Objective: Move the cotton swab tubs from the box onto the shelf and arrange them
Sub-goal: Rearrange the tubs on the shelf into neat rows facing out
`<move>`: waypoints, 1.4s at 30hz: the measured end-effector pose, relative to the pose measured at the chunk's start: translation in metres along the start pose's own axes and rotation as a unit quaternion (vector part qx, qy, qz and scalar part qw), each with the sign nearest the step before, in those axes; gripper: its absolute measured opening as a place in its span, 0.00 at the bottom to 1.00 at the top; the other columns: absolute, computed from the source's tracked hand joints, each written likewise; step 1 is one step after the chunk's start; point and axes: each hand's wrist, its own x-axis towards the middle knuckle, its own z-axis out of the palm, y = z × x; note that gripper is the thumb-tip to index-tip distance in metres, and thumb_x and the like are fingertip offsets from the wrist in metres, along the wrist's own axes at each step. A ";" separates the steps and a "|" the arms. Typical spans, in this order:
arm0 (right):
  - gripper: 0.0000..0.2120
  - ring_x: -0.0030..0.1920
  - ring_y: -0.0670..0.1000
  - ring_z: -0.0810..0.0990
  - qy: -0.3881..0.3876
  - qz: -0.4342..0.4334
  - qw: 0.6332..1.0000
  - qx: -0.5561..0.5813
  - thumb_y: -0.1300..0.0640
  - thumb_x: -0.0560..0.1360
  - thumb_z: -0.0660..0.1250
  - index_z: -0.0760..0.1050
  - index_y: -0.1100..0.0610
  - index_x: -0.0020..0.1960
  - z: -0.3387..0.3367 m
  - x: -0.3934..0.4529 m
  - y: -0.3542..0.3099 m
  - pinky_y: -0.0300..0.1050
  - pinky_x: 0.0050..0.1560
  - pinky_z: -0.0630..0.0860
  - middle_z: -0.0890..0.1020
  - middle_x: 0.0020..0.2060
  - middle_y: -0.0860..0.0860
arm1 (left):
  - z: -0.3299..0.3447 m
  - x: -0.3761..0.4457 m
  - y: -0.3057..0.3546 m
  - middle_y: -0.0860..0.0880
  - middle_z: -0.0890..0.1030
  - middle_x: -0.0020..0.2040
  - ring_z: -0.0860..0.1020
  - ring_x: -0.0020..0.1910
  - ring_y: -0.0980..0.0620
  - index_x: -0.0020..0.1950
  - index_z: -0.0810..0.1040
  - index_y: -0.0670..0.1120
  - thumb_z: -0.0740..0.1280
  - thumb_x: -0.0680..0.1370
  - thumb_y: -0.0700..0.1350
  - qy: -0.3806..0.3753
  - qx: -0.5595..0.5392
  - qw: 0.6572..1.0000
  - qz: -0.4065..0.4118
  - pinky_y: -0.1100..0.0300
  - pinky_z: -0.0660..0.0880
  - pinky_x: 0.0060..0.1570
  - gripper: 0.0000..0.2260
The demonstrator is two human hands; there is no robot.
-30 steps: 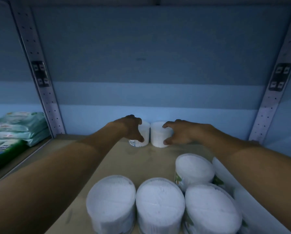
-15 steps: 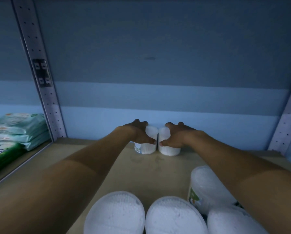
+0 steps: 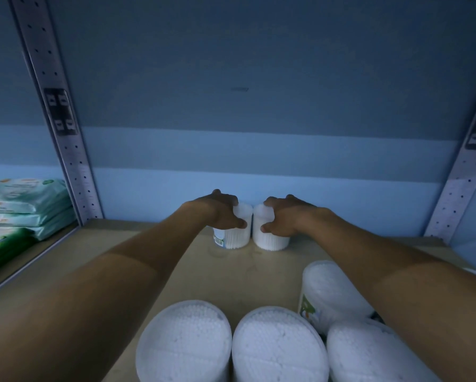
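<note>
Two clear cotton swab tubs stand side by side at the back of the wooden shelf (image 3: 176,271), close to the blue rear wall. My left hand (image 3: 223,213) grips the left tub (image 3: 235,235) from its top and left side. My right hand (image 3: 282,219) grips the right tub (image 3: 270,239) from its top and right side. Both tubs rest upright on the board and nearly touch each other. Several more tubs (image 3: 279,346) stand upright at the front, between my forearms.
Perforated metal uprights rise at the left (image 3: 63,150) and right (image 3: 460,175) of the bay. Stacked green wipe packs (image 3: 21,210) lie in the neighbouring bay at the left. Bare board lies between the back pair and the front tubs.
The two tubs slid back toward the rear wall and closer together under my hands. The view shifted, so the front tubs sit lower in frame.
</note>
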 end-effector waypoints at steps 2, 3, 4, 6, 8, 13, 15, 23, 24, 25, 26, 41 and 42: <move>0.35 0.69 0.59 0.70 -0.003 -0.008 1.000 0.001 0.41 0.78 0.65 0.55 0.47 0.79 0.000 -0.007 0.001 0.53 0.64 0.72 0.65 0.73 0.56 | 0.000 -0.006 0.000 0.46 0.62 0.75 0.67 0.72 0.43 0.79 0.59 0.53 0.64 0.77 0.64 -0.001 0.002 1.000 0.000 0.50 0.67 0.69 0.34; 0.35 0.70 0.59 0.70 -0.005 -0.012 1.000 0.003 0.41 0.78 0.66 0.55 0.47 0.79 -0.001 -0.011 0.001 0.53 0.65 0.72 0.65 0.73 0.56 | 0.001 -0.010 -0.001 0.46 0.61 0.75 0.66 0.73 0.43 0.79 0.59 0.54 0.64 0.77 0.64 -0.001 0.004 1.000 0.000 0.50 0.66 0.70 0.34; 0.36 0.70 0.59 0.69 -0.006 -0.015 1.000 0.006 0.40 0.78 0.66 0.55 0.47 0.80 -0.001 -0.016 0.001 0.53 0.66 0.71 0.64 0.73 0.55 | 0.000 -0.015 -0.001 0.47 0.60 0.76 0.65 0.73 0.44 0.79 0.59 0.54 0.64 0.77 0.64 -0.001 0.006 1.000 0.002 0.50 0.65 0.70 0.34; 0.36 0.71 0.58 0.69 -0.006 -0.023 1.000 0.014 0.38 0.77 0.66 0.56 0.47 0.79 -0.001 -0.024 0.001 0.52 0.67 0.71 0.64 0.74 0.55 | -0.001 -0.025 0.000 0.47 0.60 0.77 0.65 0.74 0.45 0.79 0.59 0.54 0.64 0.77 0.64 0.001 0.014 1.000 0.011 0.51 0.64 0.70 0.33; 0.36 0.69 0.57 0.70 0.000 -0.029 0.999 0.022 0.37 0.76 0.66 0.58 0.47 0.79 -0.001 -0.033 0.000 0.51 0.66 0.72 0.66 0.73 0.54 | -0.003 -0.038 0.002 0.47 0.62 0.76 0.67 0.72 0.46 0.78 0.61 0.53 0.64 0.77 0.64 0.002 0.016 1.000 0.021 0.53 0.66 0.68 0.33; 0.32 0.65 0.55 0.74 0.010 -0.041 0.998 0.036 0.37 0.75 0.68 0.65 0.48 0.74 -0.001 -0.059 -0.005 0.49 0.62 0.74 0.71 0.70 0.53 | -0.004 -0.065 0.000 0.48 0.71 0.70 0.80 0.58 0.45 0.73 0.70 0.53 0.71 0.71 0.63 -0.011 -0.025 0.999 0.018 0.55 0.78 0.58 0.33; 0.32 0.64 0.55 0.74 0.003 -0.038 0.999 0.036 0.36 0.73 0.69 0.66 0.46 0.72 -0.002 -0.069 -0.007 0.50 0.62 0.74 0.71 0.69 0.52 | -0.005 -0.077 0.000 0.49 0.72 0.67 0.83 0.51 0.45 0.72 0.71 0.53 0.74 0.70 0.61 -0.024 -0.045 0.999 0.012 0.53 0.80 0.55 0.33; 0.31 0.58 0.52 0.76 -0.032 -0.060 0.998 0.013 0.36 0.71 0.70 0.64 0.41 0.70 -0.006 -0.098 -0.010 0.51 0.61 0.75 0.75 0.64 0.49 | -0.006 -0.111 -0.004 0.51 0.72 0.66 0.81 0.54 0.49 0.73 0.71 0.52 0.76 0.69 0.59 -0.041 -0.080 0.996 0.014 0.57 0.82 0.50 0.35; 0.32 0.59 0.52 0.76 -0.035 -0.061 0.997 0.010 0.35 0.71 0.70 0.64 0.41 0.71 -0.006 -0.100 -0.010 0.51 0.61 0.75 0.75 0.65 0.49 | -0.006 -0.114 -0.004 0.52 0.72 0.65 0.81 0.52 0.50 0.73 0.70 0.53 0.76 0.69 0.59 -0.039 -0.079 0.996 0.013 0.58 0.82 0.50 0.35; 0.34 0.60 0.52 0.75 -0.036 -0.060 0.998 0.009 0.35 0.71 0.70 0.63 0.42 0.72 -0.007 -0.101 -0.010 0.52 0.61 0.74 0.74 0.66 0.49 | -0.007 -0.117 -0.005 0.52 0.72 0.65 0.81 0.49 0.51 0.73 0.70 0.53 0.76 0.69 0.59 -0.036 -0.074 0.997 0.014 0.59 0.82 0.49 0.35; 0.36 0.62 0.53 0.75 -0.032 -0.058 0.998 0.008 0.34 0.70 0.70 0.62 0.43 0.73 -0.007 -0.101 -0.011 0.52 0.62 0.74 0.73 0.67 0.49 | -0.007 -0.118 -0.005 0.51 0.73 0.64 0.81 0.48 0.51 0.73 0.69 0.53 0.76 0.69 0.59 -0.036 -0.068 0.997 0.015 0.59 0.82 0.49 0.35; 0.39 0.66 0.54 0.73 -0.059 -0.057 0.996 -0.039 0.39 0.72 0.72 0.61 0.48 0.76 -0.018 -0.094 -0.024 0.52 0.64 0.73 0.71 0.70 0.50 | -0.012 -0.118 -0.001 0.48 0.77 0.63 0.80 0.56 0.47 0.70 0.72 0.46 0.73 0.70 0.63 -0.016 -0.037 0.999 -0.007 0.57 0.79 0.55 0.34; 0.40 0.66 0.54 0.73 -0.069 -0.064 0.995 -0.037 0.40 0.71 0.73 0.59 0.47 0.77 -0.019 -0.093 -0.025 0.52 0.64 0.73 0.70 0.71 0.49 | -0.013 -0.119 -0.002 0.47 0.79 0.60 0.82 0.51 0.47 0.67 0.74 0.45 0.73 0.69 0.64 -0.016 -0.033 0.999 -0.016 0.56 0.80 0.52 0.33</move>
